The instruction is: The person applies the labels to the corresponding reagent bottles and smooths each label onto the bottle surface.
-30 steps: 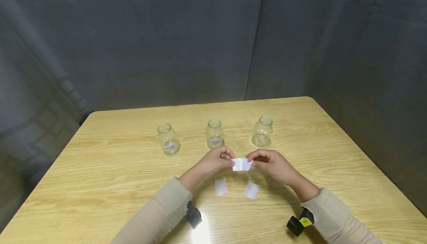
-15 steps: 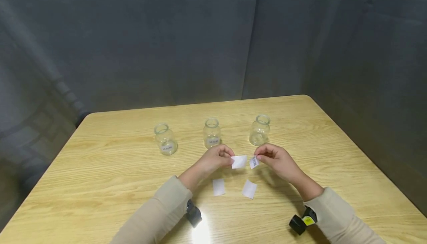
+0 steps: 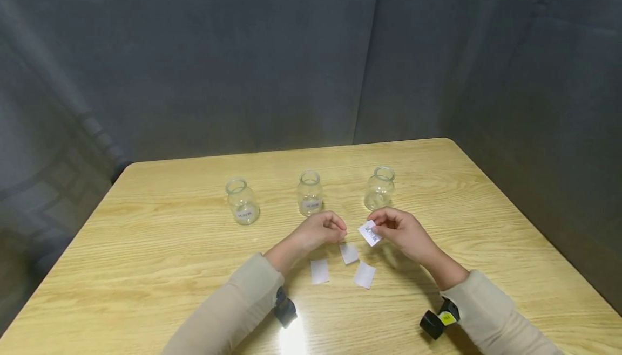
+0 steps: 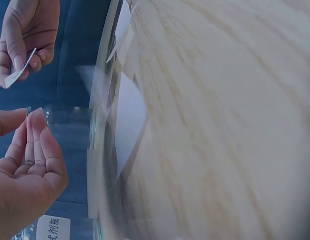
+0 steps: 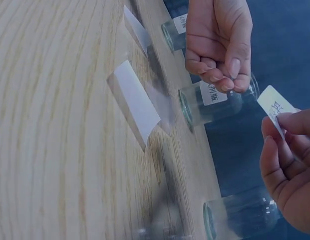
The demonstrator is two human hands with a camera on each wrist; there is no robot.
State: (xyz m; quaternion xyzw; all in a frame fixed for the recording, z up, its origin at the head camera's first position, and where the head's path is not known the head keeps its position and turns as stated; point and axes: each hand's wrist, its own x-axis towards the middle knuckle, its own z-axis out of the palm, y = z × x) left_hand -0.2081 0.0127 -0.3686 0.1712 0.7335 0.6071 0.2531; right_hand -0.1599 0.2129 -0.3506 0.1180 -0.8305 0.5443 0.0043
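Note:
Between thumb and fingers, my right hand (image 3: 402, 234) pinches a small white label sticker (image 3: 370, 233) with dark printed characters, held above the table. My left hand (image 3: 318, 233) holds nothing; its fingers are loosely bent, with the thumb close to the fingertips. Just below it is a blank slip of backing paper (image 3: 349, 253), which looks blurred in both wrist views. Two more white slips lie on the table, a left slip (image 3: 319, 272) and a right slip (image 3: 364, 275). Beyond my right hand stands an unlabelled glass jar (image 3: 379, 192).
A middle glass jar (image 3: 310, 193) and a left glass jar (image 3: 242, 202) stand upright, each bearing a white label. The wooden table (image 3: 146, 268) ends at a dark curtain (image 3: 243, 63) behind.
The right hand has peeled the label off its backing paper and turned its printed face up. The left hand has let go of the backing paper, which has dropped toward the table.

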